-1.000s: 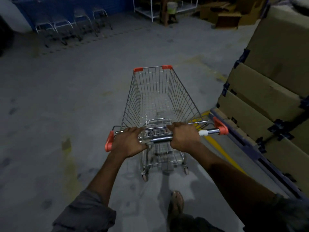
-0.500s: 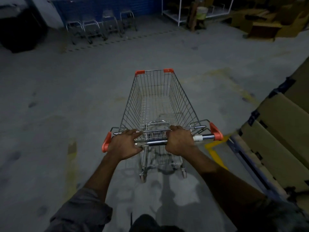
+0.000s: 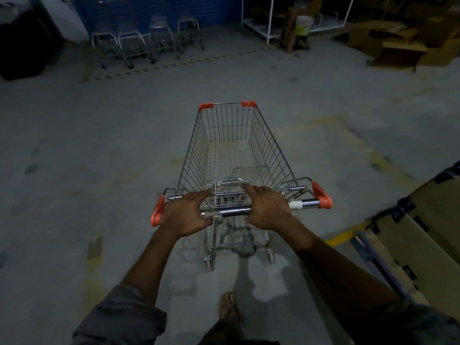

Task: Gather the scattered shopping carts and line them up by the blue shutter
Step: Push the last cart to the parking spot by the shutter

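- At the floor's (image 3: pixel 99 145) far left corner sits a dark bulk (image 3: pixel 22 46), cut off by the frame and too dim to name.
- Along the far edge, a row of carts (image 3: pixel 139 46) stands against the ribbed blue shutter (image 3: pixel 154 11). Only their thin chrome tube frames show through the gloom and blur, and the baskets are hard to make out.
- The left hand (image 3: pixel 185 215) clasps the handle bar (image 3: pixel 236 209) near its orange end cap, with the fingers laid over the top and the thumb hooked beneath.
- The shopping cart (image 3: pixel 236 150) stands mid-floor with its nose toward the shutter, well apart from the row. It has a tapering wire-mesh basket and orange plastic corner caps. The basket partly hides the wheels.
- The right hand (image 3: pixel 268 207) lies palm-down on the polished bar, fingers reaching forward toward a thinner rail. Its thumb is hidden, so I cannot tell whether it clasps or merely presses.
- At the near edge, only the front of a sandalled foot (image 3: pixel 227 307) shows.
- Far off stands a white tubular rack (image 3: pixel 268 28), with a pale bucket (image 3: pixel 304 24) beside it.
- Brown cardboard cartons (image 3: pixel 423 220) with dark corner pieces are cut off by the right edge, and a yellow painted line (image 3: pixel 343 236) runs in beneath them.
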`<control>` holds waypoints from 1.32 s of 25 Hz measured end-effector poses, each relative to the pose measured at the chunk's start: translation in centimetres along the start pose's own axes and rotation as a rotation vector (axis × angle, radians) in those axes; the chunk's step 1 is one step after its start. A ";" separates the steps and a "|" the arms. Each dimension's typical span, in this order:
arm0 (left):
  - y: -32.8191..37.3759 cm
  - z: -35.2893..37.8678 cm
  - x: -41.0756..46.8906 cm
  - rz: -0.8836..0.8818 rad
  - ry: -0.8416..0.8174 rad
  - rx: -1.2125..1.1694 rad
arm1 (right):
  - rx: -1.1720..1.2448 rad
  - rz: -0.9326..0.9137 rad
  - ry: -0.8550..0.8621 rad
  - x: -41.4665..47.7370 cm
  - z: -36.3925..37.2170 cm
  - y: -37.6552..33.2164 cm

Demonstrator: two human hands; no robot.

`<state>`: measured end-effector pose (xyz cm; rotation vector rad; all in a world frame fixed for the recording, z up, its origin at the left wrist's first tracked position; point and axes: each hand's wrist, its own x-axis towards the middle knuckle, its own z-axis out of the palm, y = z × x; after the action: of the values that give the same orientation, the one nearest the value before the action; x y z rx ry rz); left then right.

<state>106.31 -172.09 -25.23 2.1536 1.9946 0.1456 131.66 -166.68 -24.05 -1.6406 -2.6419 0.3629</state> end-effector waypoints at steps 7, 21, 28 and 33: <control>-6.3 -2.9 13.8 -0.004 -0.180 -0.031 | -0.027 0.047 -0.115 15.0 -2.6 0.5; -16.6 -6.3 38.6 -0.021 -0.048 0.057 | -0.130 -0.002 0.078 41.7 -5.2 3.8; -20.8 -8.2 52.0 -0.060 -0.023 0.051 | -0.158 -0.054 0.081 56.3 -7.4 6.9; -23.9 -9.1 60.8 -0.055 -0.001 0.049 | -0.178 -0.072 0.122 65.9 -8.5 8.9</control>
<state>86.19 -109.30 -25.41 2.1243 2.0756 0.0879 110.94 -102.97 -24.97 -1.5500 -2.6996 0.0248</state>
